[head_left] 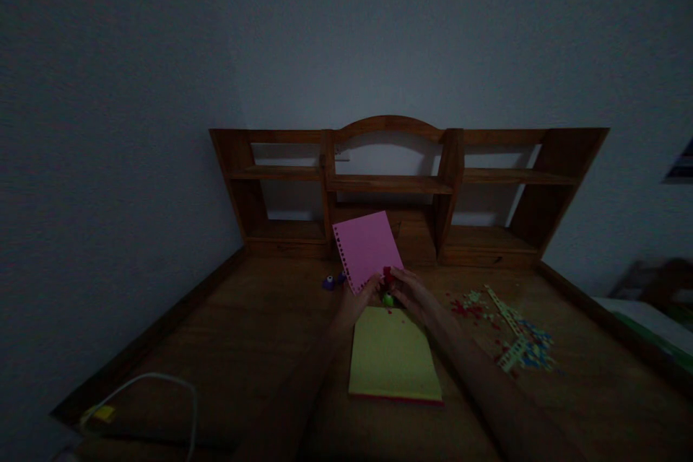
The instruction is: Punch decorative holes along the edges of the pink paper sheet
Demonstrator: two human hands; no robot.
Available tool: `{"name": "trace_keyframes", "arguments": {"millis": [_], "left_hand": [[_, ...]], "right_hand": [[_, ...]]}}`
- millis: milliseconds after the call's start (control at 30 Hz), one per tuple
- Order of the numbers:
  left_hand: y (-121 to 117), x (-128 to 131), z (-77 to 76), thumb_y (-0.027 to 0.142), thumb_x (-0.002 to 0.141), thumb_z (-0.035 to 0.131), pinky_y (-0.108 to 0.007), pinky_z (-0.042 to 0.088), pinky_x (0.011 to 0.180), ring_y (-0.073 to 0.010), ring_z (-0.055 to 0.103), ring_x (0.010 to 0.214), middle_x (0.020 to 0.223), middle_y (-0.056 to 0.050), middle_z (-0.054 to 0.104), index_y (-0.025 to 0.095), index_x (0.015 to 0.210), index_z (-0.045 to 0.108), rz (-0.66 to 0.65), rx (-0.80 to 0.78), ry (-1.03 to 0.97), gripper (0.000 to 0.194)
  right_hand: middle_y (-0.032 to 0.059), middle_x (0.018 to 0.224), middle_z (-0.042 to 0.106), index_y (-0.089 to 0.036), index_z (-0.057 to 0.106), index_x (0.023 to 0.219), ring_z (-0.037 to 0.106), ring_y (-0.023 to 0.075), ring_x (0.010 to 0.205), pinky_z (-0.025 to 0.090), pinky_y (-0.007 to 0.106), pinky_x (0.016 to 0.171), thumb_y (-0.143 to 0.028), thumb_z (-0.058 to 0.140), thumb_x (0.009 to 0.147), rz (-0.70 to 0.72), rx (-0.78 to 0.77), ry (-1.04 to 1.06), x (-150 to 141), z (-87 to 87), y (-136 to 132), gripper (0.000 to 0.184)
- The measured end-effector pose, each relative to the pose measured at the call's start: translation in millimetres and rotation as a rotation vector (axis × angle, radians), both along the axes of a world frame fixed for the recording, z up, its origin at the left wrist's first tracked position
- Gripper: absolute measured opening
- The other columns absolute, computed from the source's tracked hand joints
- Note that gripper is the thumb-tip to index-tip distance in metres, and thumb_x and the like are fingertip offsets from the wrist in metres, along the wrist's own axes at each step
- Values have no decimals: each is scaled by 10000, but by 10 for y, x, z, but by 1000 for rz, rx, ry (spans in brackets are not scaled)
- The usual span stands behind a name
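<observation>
A pink sheet of paper (367, 245) with a row of punched holes along its left edge is held up over the desk. My left hand (358, 300) grips its lower edge. My right hand (411, 290) is closed on a small red punch (388, 274) at the sheet's bottom right corner. A small green punch (388, 299) sits just below the hands. A yellow sheet (393, 355) lies flat on the desk under my forearms, on top of a red one whose edge shows.
Two small purple punches (329, 283) lie left of the pink sheet. Scattered paper bits and strips (514, 336) cover the desk's right side. A wooden shelf unit (390, 184) stands at the back. A white cable (157, 390) lies at the front left.
</observation>
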State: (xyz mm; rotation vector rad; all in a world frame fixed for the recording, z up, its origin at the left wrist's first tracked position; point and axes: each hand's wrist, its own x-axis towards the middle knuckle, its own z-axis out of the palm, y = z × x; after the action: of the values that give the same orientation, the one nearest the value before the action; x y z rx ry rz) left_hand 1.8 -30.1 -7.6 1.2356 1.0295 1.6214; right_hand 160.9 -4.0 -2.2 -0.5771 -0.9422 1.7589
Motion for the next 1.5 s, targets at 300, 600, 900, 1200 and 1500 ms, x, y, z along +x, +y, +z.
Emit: {"name": "trace_keyframes", "arguments": {"millis": [300, 600, 900, 1200, 1500], "left_hand": [[-15, -4, 14, 416, 744, 742, -411, 531, 884, -252, 673, 955, 1027, -122, 720, 159, 981, 681, -3, -19, 33, 355], [-29, 1, 52, 415, 750, 737, -409, 527, 899, -248, 671, 952, 1036, -124, 721, 154, 994, 675, -7, 23, 43, 363], [-41, 11, 62, 408, 743, 744, -404, 541, 873, -246, 679, 922, 996, -122, 729, 150, 995, 675, 15, 5, 40, 367], [21, -8, -15, 393, 766, 736, -433, 505, 956, -254, 655, 1041, 1122, -136, 700, 162, 1085, 659, -4, 61, 43, 402], [-27, 10, 59, 378, 736, 762, -449, 488, 983, -255, 661, 1034, 1125, -133, 703, 174, 1105, 661, -9, 59, 28, 434]], "right_hand": [[19, 840, 740, -190, 695, 929, 658, 114, 635, 552, 208, 602, -360, 738, 822, 54, -82, 115, 3, 59, 8, 205], [25, 837, 732, -180, 729, 923, 634, 105, 657, 523, 198, 636, -320, 777, 780, 44, -8, 34, 19, 37, -24, 205], [45, 879, 729, -180, 751, 846, 630, 136, 742, 504, 222, 685, -316, 817, 723, -30, 14, -35, 17, 84, -86, 195], [39, 872, 735, -194, 739, 796, 656, 148, 799, 505, 246, 730, -335, 865, 657, -46, 52, -68, 1, -36, -21, 235], [37, 816, 731, -186, 744, 765, 633, 124, 715, 475, 224, 653, -322, 844, 689, -23, 53, -75, 9, -63, 24, 185]]}}
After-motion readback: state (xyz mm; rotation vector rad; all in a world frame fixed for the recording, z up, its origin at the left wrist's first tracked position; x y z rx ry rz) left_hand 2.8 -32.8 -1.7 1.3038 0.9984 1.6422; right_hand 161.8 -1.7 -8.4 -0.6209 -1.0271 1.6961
